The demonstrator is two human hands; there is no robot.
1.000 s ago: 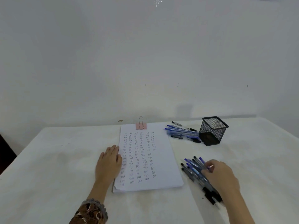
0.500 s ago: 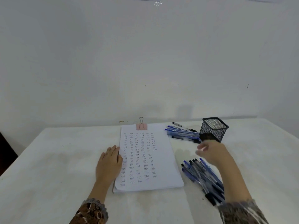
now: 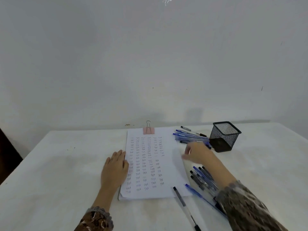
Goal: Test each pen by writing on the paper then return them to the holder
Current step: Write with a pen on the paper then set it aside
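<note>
1. So, the left hand lies flat, fingers straight, pressing on the paper's left edge.
2. The right hand is a blur just off the paper's right edge, near the mesh holder. Can't tell if it's pinching anything.
3. The far pens lie just beyond that hand, the near pens lie beside its forearm, and a stray black pen crosses the paper's near corner.
</note>
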